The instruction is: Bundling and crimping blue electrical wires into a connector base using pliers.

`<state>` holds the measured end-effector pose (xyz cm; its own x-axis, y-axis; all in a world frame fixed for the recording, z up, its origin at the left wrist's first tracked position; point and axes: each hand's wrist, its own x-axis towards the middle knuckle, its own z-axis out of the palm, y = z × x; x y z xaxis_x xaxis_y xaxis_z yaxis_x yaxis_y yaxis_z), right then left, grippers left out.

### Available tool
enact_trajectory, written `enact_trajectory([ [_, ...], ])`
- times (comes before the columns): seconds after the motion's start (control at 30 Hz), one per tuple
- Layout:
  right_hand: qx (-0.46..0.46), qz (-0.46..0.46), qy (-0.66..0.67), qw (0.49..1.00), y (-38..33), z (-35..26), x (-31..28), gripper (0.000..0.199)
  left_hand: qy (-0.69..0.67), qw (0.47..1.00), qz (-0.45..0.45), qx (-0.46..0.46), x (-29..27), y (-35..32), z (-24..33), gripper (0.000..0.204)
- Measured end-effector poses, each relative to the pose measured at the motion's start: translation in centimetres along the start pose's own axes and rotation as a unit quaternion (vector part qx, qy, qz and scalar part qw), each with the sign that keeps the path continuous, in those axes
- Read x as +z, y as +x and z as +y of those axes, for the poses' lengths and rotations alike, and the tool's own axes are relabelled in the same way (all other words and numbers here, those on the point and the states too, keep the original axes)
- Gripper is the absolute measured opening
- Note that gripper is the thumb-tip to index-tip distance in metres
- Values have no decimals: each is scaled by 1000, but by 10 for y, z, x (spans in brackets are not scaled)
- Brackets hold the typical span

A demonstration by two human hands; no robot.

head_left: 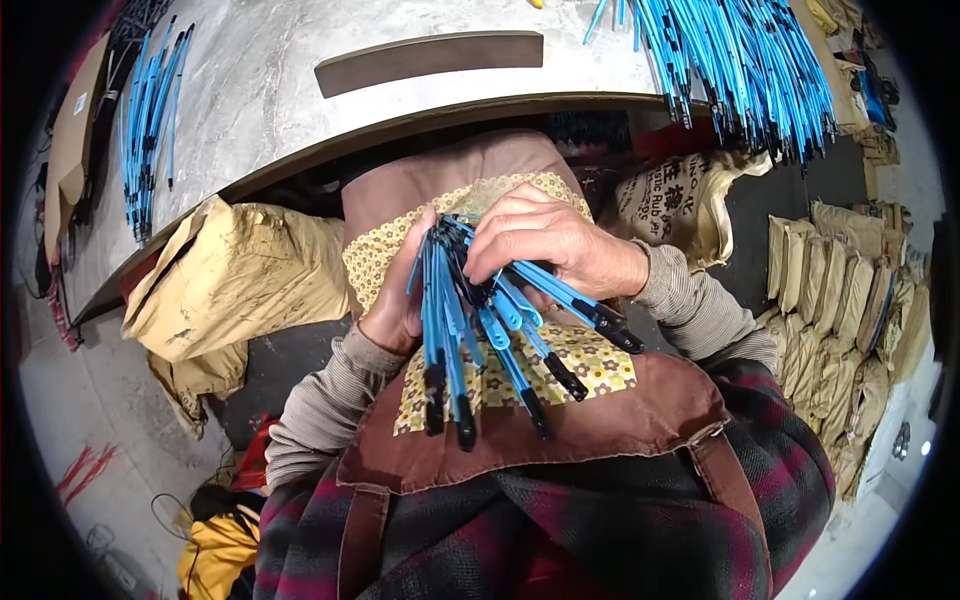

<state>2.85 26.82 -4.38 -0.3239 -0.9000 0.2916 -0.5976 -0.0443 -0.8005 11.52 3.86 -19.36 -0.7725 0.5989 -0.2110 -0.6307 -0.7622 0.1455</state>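
A fanned bunch of thin blue strips point(437, 290) with black ends hangs over my lap, some ends pointing toward me and others to the lower right. Along the bunch's left side, my left hand point(396, 296) supports it; its fingers are mostly hidden behind the strips. My right hand point(545, 240) reaches over from the right, with its fingers curled onto the gathered top of the bunch. Several strips stick out beneath that palm. Under the bunch lies a brown apron point(540, 435) with a yellow flowered panel.
Ahead is a grey table point(240, 120) bearing a dark flat bar point(430, 62). A large pile of blue strips point(745, 70) overhangs its right edge; a smaller group point(155, 120) lies left. Paper sacks point(250, 275), a printed sack point(680, 200) and stacked brown packets point(830, 290) stand around me.
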Motion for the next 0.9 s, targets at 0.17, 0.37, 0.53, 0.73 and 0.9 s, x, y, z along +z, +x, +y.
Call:
enact_trajectory([
  [0.17, 56, 51, 69, 995, -5, 1, 10, 27, 376, 919, 2, 117, 15, -7, -5, 52],
  [0.37, 109, 100, 137, 979, -15, 7, 13, 32, 450, 868, 47, 205, 97, -13, 5, 56],
  [0.53, 168, 97, 216, 957, -14, -2, 15, 36, 518, 828, 43, 210, 98, -11, 11, 61],
  [0.73, 200, 77, 364, 906, -20, 6, 10, 35, 617, 757, -2, 216, 73, -11, 17, 57],
  [0.9, 243, 32, 426, 871, -23, 34, -5, 25, 565, 799, 37, 203, 85, -13, 7, 51],
])
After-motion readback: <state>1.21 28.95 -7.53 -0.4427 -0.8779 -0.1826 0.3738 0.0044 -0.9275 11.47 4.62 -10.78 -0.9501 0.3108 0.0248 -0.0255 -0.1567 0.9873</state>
